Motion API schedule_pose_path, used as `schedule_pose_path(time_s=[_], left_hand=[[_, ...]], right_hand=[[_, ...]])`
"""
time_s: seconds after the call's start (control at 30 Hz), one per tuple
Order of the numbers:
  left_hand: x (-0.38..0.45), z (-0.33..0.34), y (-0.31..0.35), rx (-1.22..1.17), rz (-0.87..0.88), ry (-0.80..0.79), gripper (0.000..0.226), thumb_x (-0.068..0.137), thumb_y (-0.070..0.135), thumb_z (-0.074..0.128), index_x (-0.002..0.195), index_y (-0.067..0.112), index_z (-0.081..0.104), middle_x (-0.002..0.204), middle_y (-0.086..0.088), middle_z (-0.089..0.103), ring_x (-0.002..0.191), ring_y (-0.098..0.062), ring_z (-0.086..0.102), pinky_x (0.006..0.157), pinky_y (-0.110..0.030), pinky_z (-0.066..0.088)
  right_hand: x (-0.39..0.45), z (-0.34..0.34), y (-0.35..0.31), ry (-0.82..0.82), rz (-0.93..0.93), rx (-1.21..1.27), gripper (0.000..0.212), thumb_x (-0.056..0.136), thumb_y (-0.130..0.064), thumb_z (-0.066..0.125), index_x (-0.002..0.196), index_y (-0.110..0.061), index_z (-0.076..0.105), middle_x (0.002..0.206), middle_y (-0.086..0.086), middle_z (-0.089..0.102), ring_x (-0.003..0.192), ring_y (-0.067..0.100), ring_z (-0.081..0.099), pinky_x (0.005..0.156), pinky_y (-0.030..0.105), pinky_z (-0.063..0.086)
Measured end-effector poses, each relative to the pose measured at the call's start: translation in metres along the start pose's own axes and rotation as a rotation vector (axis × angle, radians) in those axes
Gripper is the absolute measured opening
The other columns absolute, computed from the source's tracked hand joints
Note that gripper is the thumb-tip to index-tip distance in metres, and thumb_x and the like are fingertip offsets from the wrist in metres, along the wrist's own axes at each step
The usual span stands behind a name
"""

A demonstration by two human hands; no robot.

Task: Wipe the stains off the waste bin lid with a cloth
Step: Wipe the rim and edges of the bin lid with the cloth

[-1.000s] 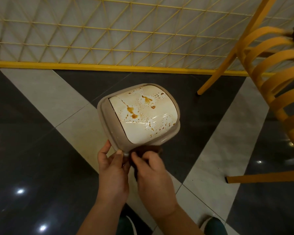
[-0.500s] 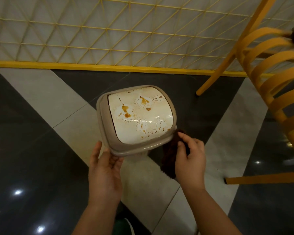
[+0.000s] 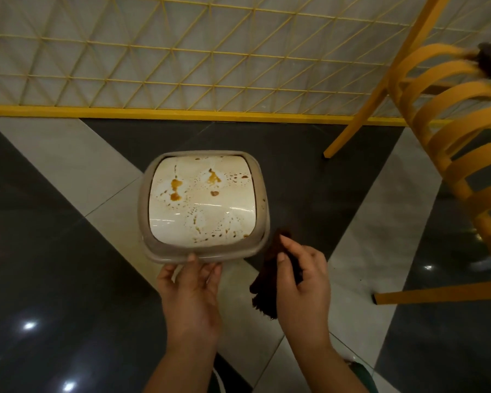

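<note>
Beside lid (image 3: 201, 205) rim, right hand (image 3: 301, 282) seemingly pinches cloth (image 3: 270, 276).

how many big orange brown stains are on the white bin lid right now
3 big blotches on the lid: one left, one upper centre, a smaller one below it. Many tiny specks surround them, too small to count.

A single wide-angle head-worn camera looks forward and steeply down from above the person's forearms, close over the waste bin lid (image 3: 201, 202) held at centre frame, with the tiled floor (image 3: 54, 251) below and a yellow lattice screen (image 3: 153, 52) across the top.
</note>
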State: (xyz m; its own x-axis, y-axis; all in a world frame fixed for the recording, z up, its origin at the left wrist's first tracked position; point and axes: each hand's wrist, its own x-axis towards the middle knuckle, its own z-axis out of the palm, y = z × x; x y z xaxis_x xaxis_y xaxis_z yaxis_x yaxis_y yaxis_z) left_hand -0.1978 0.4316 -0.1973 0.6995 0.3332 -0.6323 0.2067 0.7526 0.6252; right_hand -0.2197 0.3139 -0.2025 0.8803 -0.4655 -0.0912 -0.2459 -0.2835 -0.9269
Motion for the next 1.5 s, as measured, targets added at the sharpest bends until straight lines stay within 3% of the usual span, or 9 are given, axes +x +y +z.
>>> schedule_pose_path(time_s=[0.17, 0.33, 0.5, 0.67, 0.83, 1.0, 1.17, 1.37, 1.5], left_hand=[[-0.005, 0.002, -0.007, 0.078, 0.025, 0.002, 0.025, 0.096, 0.006, 0.054, 0.104, 0.027, 0.045, 0.108, -0.010, 0.062, 0.098, -0.022, 0.064, 0.092, -0.039, 0.052], [-0.003, 0.010, -0.016, 0.083, 0.065, -0.015, 0.024, 0.098, 0.003, 0.050, 0.108, 0.024, 0.042, 0.118, -0.012, 0.058, 0.099, -0.020, 0.065, 0.089, -0.039, 0.055], [-0.006, 0.020, -0.024, 0.092, 0.072, 0.031, 0.028, 0.098, 0.002, 0.049, 0.113, 0.022, 0.038, 0.122, -0.010, 0.057, 0.102, -0.018, 0.065, 0.089, -0.037, 0.056], [-0.005, 0.005, -0.001, 0.166, 0.065, 0.026, 0.028, 0.097, 0.006, 0.053, 0.107, 0.029, 0.042, 0.119, -0.004, 0.058, 0.102, -0.017, 0.066, 0.090, -0.039, 0.054], [-0.007, 0.000, 0.009, 0.157, 0.075, 0.054, 0.037, 0.097, 0.016, 0.054, 0.127, 0.029, 0.035, 0.122, -0.003, 0.058, 0.104, -0.017, 0.064, 0.091, -0.038, 0.052], [-0.013, 0.008, -0.016, 0.195, 0.005, 0.016, 0.031, 0.095, 0.010, 0.057, 0.115, 0.030, 0.043, 0.117, -0.008, 0.064, 0.104, -0.022, 0.066, 0.091, -0.042, 0.054], [-0.003, 0.010, -0.014, 0.144, 0.091, -0.019, 0.032, 0.098, 0.001, 0.047, 0.105, 0.032, 0.042, 0.120, -0.008, 0.060, 0.107, -0.022, 0.065, 0.076, -0.031, 0.056], [-0.004, 0.001, -0.016, 0.176, 0.119, 0.009, 0.032, 0.098, 0.004, 0.049, 0.102, 0.035, 0.040, 0.119, -0.004, 0.057, 0.109, -0.026, 0.062, 0.079, -0.036, 0.055], [-0.004, 0.003, -0.010, 0.159, 0.107, -0.009, 0.035, 0.098, 0.003, 0.048, 0.102, 0.037, 0.041, 0.119, -0.002, 0.058, 0.107, -0.022, 0.064, 0.084, -0.038, 0.054]], right_hand=[[-0.020, 0.016, 0.007, -0.113, -0.194, -0.197, 0.035, 0.094, -0.016, 0.053, 0.123, -0.036, 0.056, 0.111, -0.020, 0.044, 0.107, -0.008, 0.047, 0.087, 0.002, 0.036], [0.003, 0.018, 0.009, -0.010, -0.256, -0.253, 0.027, 0.094, -0.008, 0.052, 0.115, -0.022, 0.064, 0.110, -0.011, 0.046, 0.104, -0.008, 0.048, 0.083, 0.000, 0.036], [0.005, 0.023, 0.005, 0.048, -0.076, -0.113, 0.027, 0.096, -0.011, 0.050, 0.113, -0.031, 0.060, 0.107, -0.023, 0.042, 0.104, -0.016, 0.045, 0.079, -0.002, 0.038], [0.020, 0.015, -0.004, 0.082, 0.070, 0.016, 0.026, 0.097, -0.018, 0.051, 0.111, -0.039, 0.058, 0.105, -0.024, 0.044, 0.098, -0.009, 0.050, 0.090, 0.014, 0.042], [-0.005, 0.014, -0.014, -0.011, -0.081, 0.096, 0.032, 0.094, -0.015, 0.055, 0.108, -0.043, 0.059, 0.107, -0.025, 0.048, 0.107, -0.006, 0.051, 0.081, 0.006, 0.045], [-0.028, 0.031, -0.006, -0.027, -0.293, -0.009, 0.027, 0.089, -0.028, 0.056, 0.108, -0.047, 0.058, 0.115, -0.026, 0.046, 0.110, -0.001, 0.051, 0.088, 0.007, 0.041], [-0.002, 0.031, -0.025, 0.049, -0.398, 0.043, 0.027, 0.089, -0.016, 0.056, 0.109, -0.034, 0.061, 0.113, -0.017, 0.050, 0.107, 0.001, 0.052, 0.088, 0.010, 0.042], [0.027, 0.034, -0.046, 0.090, -0.264, 0.144, 0.025, 0.094, -0.014, 0.053, 0.111, -0.031, 0.061, 0.111, -0.011, 0.056, 0.106, -0.003, 0.053, 0.086, 0.007, 0.042], [-0.010, 0.034, -0.012, 0.007, -0.228, 0.123, 0.036, 0.091, -0.018, 0.059, 0.108, -0.049, 0.056, 0.114, -0.022, 0.054, 0.110, -0.001, 0.053, 0.090, 0.010, 0.042]])
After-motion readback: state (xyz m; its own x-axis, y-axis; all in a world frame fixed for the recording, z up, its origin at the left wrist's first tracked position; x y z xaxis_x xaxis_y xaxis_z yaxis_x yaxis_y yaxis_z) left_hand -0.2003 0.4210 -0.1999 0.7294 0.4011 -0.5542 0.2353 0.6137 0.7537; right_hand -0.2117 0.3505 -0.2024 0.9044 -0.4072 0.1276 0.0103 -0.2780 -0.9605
